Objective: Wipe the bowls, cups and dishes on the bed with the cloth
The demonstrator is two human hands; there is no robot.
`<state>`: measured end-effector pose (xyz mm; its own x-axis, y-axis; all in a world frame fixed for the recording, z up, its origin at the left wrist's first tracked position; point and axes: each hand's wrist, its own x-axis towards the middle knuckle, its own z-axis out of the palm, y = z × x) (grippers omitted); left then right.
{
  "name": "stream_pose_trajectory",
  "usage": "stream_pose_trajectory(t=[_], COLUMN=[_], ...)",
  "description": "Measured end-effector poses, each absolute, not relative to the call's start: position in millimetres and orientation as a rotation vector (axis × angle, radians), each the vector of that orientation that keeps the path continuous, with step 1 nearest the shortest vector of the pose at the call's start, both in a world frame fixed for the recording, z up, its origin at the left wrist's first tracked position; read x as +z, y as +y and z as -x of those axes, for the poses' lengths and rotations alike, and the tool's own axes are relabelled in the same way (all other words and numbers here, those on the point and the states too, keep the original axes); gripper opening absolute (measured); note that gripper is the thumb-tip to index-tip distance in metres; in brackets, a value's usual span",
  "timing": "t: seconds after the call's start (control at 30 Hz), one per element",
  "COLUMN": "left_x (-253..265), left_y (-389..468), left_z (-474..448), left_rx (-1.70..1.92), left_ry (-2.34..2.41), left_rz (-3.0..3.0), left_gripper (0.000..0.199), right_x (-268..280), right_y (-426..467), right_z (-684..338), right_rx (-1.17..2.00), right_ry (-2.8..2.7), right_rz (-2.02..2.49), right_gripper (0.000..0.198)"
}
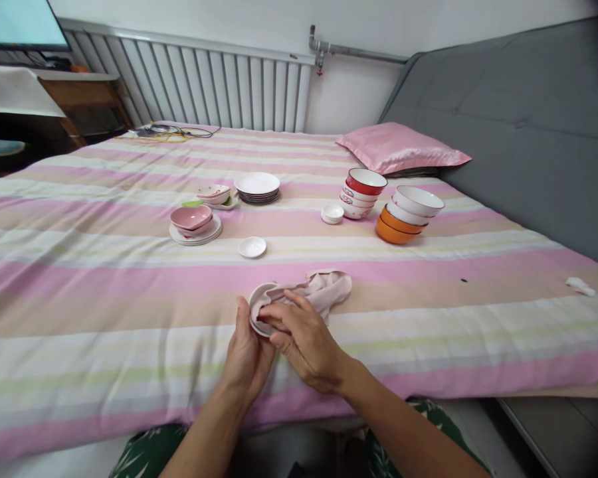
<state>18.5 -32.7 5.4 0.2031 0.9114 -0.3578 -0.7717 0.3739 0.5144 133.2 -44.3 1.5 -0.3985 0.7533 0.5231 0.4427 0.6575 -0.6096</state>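
Note:
A small white dish [260,295] is tilted in my left hand [249,353], whose fingers and thumb grip its rim from the left and below. My right hand [305,338] presses a pale pink cloth [329,289] into the bowl of this dish, fingers bunched on the fabric. The cloth's loose end trails off to the right above the bed. Just beyond my hands a second small white dish [252,247] lies on the striped bedspread [144,292].
Pink bowls on plates [191,218] stand left, with a plate stack [257,184] behind. Small dishes [332,214], red-rimmed bowls [363,192] and orange and white bowls [403,222] stand right. A pink pillow [401,147] lies by the grey headboard [518,126]; cables [179,131] lie far left.

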Motion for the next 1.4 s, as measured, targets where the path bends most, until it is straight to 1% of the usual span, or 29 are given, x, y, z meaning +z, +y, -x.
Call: stream_pose_trajectory(t=[0.1,0.2,0.27,0.33,0.4,0.47,0.53,0.63,0.7,0.83,0.97,1.03,1.23,1.33,1.4], left_x=[7,9,9,9,8,7,7,7,8,10,8,7,8,7,6], left_y=[-29,-24,-24,-25,-29,-31,-33,-32,-31,-28,-28,-29,-29,-27,-26], left_z=[-16,-16,-17,-19,-21,-22,-22,-20,-17,-13,-12,-13,-17,-19,-18], left_rx=[1.230,1.307,1.342,1.337,1.293,1.249,1.215,1.210,1.237,1.254,1.182,1.145,1.149,1.186,1.211], left_ry=[0.695,0.727,0.750,0.755,0.736,0.711,0.697,0.683,0.660,0.648,0.634,0.642,0.698,0.696,0.698], left_rz=[-0.259,-0.270,-0.262,-0.258,-0.267,-0.277,-0.279,-0.286,-0.302,-0.303,-0.273,-0.260,-0.233,-0.240,-0.261], left_gripper=[0.048,0.048,0.046,0.044,0.045,0.045,0.045,0.045,0.047,0.047,0.052,0.051,0.047,0.046,0.045], right_x=[7,8,5,2,-1,-2,-1,2,3,1,3,3,-7,-12,-11], right_y=[-44,-43,-43,-43,-43,-43,-44,-45,-45,-45,-44,-43,-40,-39,-39], right_z=[-135,-135,-135,-134,-134,-134,-135,-136,-135,-134,-132,-132,-132,-130,-128], right_rx=[0.433,0.283,0.185,0.138,0.154,0.211,0.281,0.362,0.360,0.326,0.334,0.322,0.156,0.093,0.096], right_ry=[-2.091,-2.102,-2.099,-2.116,-2.157,-2.193,-2.215,-2.192,-2.130,-2.075,-2.107,-2.146,-2.268,-2.249,-2.222], right_rz=[0.965,1.077,1.149,1.174,1.158,1.119,1.063,0.983,0.982,0.966,0.890,0.883,1.002,1.075,1.121], right_gripper=[0.022,0.023,0.028,0.037,0.047,0.051,0.049,0.039,0.033,0.029,0.026,0.030,0.055,0.059,0.057])
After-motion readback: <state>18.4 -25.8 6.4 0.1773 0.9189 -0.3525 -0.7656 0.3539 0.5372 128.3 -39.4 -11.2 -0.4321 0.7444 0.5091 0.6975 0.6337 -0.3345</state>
